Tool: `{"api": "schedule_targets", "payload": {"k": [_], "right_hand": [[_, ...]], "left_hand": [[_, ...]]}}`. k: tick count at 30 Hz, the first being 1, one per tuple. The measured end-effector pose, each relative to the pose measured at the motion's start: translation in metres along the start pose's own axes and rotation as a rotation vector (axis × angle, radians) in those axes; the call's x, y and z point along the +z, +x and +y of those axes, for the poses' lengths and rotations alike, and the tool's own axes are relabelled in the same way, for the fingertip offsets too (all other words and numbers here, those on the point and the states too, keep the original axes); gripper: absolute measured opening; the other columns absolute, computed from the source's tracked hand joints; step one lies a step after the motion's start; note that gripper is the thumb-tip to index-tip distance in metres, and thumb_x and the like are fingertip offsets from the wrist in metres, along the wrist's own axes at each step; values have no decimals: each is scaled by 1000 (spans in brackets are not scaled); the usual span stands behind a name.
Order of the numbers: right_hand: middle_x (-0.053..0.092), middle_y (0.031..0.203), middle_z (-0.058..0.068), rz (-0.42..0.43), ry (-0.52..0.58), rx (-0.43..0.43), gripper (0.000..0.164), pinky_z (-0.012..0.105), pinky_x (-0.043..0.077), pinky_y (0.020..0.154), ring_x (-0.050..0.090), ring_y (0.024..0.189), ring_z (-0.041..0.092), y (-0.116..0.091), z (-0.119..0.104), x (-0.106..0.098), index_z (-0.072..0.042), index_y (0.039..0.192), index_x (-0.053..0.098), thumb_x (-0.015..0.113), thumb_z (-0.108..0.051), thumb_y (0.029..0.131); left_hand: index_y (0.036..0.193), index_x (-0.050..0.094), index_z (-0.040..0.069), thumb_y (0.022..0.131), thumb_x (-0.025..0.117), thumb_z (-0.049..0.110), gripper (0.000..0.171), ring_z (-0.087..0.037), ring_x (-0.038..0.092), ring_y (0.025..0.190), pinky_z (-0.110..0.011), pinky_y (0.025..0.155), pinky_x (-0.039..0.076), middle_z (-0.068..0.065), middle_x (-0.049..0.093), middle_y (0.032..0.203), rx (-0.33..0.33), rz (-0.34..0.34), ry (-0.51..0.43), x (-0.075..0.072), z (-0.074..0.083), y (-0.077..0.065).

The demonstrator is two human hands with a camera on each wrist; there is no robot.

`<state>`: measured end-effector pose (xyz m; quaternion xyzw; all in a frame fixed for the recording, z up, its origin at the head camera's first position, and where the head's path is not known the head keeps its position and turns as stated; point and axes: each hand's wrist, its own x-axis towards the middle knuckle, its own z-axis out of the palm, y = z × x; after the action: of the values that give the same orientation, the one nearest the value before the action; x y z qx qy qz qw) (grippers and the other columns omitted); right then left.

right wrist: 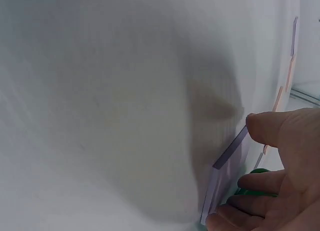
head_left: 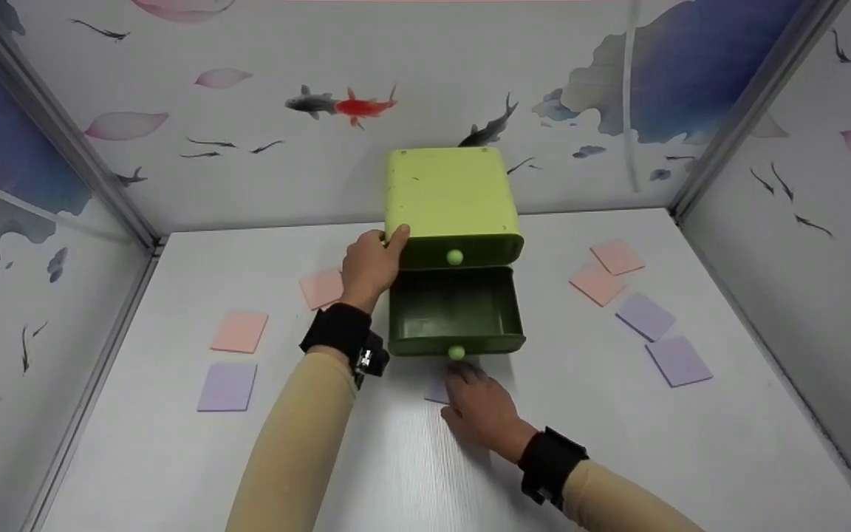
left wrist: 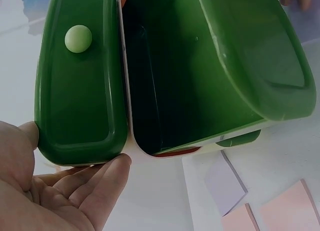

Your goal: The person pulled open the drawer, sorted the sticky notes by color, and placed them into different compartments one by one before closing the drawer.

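A small yellow-green drawer cabinet [head_left: 451,192] stands against the back wall. Its dark green upper drawer [head_left: 425,255] is closed, while the lower drawer [head_left: 456,303] is pulled out, showing its inner floor. Each drawer front has a round light green knob [left wrist: 78,39]. My left hand [head_left: 372,267] grips the cabinet's left side near the upper drawer, thumb towards the top. In front of the lower drawer, my right hand [head_left: 486,410] pinches a thin purple square [right wrist: 231,163] at table level, its thumb at one edge and fingers at another. The hand partly hides this square.
On the left of the white table [head_left: 396,473] lie pink squares [head_left: 239,331] and a purple square [head_left: 227,387]. To the right are two pink squares [head_left: 597,284] and two purple squares [head_left: 679,361]. Walls with painted fish enclose the back and sides.
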<state>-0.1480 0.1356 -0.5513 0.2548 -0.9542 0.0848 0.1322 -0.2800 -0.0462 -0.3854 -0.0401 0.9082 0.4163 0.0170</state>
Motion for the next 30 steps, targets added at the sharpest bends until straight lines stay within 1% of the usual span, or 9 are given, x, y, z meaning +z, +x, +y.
{"api": "schedule_targets", "payload": {"k": [3,5,10,13,16,18,23,27,30], "right_hand": [[65,112,15,-17,-34,7,48,38,55,82,64,104,29,2,2,1,2,118,61,77,-23,79],[65,112,15,-52,-32,17,50,39,54,84,63,104,30,3,3,0,2,118,61,78,-24,79],[59,124,19,-225,38,70,62,43,52,92,59,113,34,8,5,-7,3,125,57,80,-29,77],[55,131,20,-312,69,78,68,45,48,98,55,120,36,13,5,-11,3,130,54,81,-29,75],[56,131,19,-356,74,61,72,45,44,104,53,123,34,17,6,-12,1,130,54,83,-29,72],[58,128,17,-366,68,56,70,45,43,105,54,121,33,20,6,-13,-1,124,57,85,-31,67],[60,115,17,-396,76,99,71,45,45,99,55,112,32,24,7,-13,-1,111,57,91,-36,58],[61,109,17,-426,80,144,78,45,51,86,59,100,32,26,6,-14,-2,112,56,93,-40,54],[60,105,15,-442,90,167,78,44,53,77,61,91,29,27,6,-14,-4,112,57,94,-40,54]], "left_hand": [[125,61,4,100,43,54,59,-28,64,102,-42,88,49,-13,67,114,-1,-3,0,0,0,0],[126,60,4,100,43,54,59,-29,64,104,-42,90,49,-14,67,116,-1,-3,-1,0,1,1],[125,61,4,99,44,54,59,-29,63,104,-42,91,49,-14,66,116,-4,1,-5,-1,1,1],[125,61,4,99,44,54,59,-28,63,104,-42,90,49,-13,67,116,-9,-4,-7,-1,0,1],[128,59,4,99,44,54,60,-28,63,108,-42,93,49,-13,66,121,-14,-9,-12,-1,0,1],[130,58,3,99,44,54,61,-28,63,110,-42,94,49,-13,65,123,-12,-12,-16,-1,0,1],[128,60,3,99,44,54,60,-28,63,108,-42,93,49,-13,66,120,-6,-10,-16,-1,0,1],[127,60,3,99,45,53,59,-28,64,107,-42,91,49,-13,67,119,-7,-5,-18,-2,0,1],[127,60,3,99,45,54,60,-28,64,106,-42,92,49,-13,67,119,-8,0,-20,-2,0,1]]}}
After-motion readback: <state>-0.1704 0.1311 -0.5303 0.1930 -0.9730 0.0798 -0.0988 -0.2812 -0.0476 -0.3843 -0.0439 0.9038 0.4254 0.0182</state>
